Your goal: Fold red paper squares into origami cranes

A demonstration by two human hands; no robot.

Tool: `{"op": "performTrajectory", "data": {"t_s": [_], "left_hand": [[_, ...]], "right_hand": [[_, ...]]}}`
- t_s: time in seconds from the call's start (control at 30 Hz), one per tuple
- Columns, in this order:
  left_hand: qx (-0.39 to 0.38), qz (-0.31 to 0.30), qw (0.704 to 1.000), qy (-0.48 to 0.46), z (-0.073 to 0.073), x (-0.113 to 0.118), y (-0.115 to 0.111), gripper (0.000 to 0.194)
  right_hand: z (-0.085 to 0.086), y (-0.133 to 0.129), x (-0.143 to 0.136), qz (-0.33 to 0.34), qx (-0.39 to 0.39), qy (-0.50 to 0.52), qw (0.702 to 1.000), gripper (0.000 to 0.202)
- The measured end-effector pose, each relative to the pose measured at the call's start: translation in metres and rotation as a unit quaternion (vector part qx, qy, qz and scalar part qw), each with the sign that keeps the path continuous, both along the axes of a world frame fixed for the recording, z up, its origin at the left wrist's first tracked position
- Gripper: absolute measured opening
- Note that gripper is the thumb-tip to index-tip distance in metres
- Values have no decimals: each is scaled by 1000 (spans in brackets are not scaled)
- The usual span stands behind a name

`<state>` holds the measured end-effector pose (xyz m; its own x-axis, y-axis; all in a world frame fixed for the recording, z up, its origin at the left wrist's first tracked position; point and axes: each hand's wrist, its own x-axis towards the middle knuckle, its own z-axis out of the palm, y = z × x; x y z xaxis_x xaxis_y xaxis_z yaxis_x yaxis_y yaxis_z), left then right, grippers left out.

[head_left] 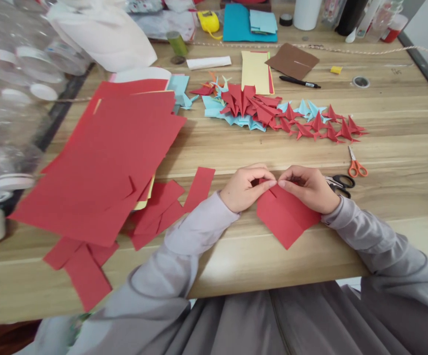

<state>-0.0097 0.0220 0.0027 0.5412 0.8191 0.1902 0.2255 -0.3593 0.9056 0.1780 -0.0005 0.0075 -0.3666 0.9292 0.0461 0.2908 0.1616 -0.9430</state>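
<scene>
A sheet of red paper (287, 219) with fold lines lies near the front edge of the table, one corner pointing towards me. My left hand (248, 186) pinches its far edge between thumb and forefinger. Close beside it, my right hand (306, 187) pinches the same edge, so the two thumb tips nearly meet. Part of the paper is hidden under my right hand. Just past my right wrist lie black-handled scissors (341, 182), partly covered by that hand. Small orange-handled scissors (356, 166) rest a little farther off.
Large red sheets (114, 148) are stacked on the left, with cut red strips (88, 278) around them. Folded red and blue paper pieces (250, 108) lie beyond my hands. A black pen (299, 82) and a brown sheet (293, 61) are farther back. Plastic bottles (32, 64) crowd the left side.
</scene>
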Motion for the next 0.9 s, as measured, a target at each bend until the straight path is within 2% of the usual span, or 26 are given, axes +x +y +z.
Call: {"op": "performTrajectory", "data": {"t_s": [0.27,0.5,0.6,0.73,0.9], "left_hand": [[-61,63,995,-48,3,0,3,16],[-95,32,994,-32,6,3,-1,17],[-129,24,991,-31,11,1,-2,17],[-178,49,982,-38,15,-7,2,19],[-204,59,976,-52,13,-13,7,20]], "right_hand": [[3,2,-4,-13,-40,49,998,21],[4,2,-7,17,-11,27,999,14],[4,0,-6,37,-22,26,999,13],[4,0,-1,10,-54,49,997,13],[4,1,4,-11,-91,66,994,11]]}}
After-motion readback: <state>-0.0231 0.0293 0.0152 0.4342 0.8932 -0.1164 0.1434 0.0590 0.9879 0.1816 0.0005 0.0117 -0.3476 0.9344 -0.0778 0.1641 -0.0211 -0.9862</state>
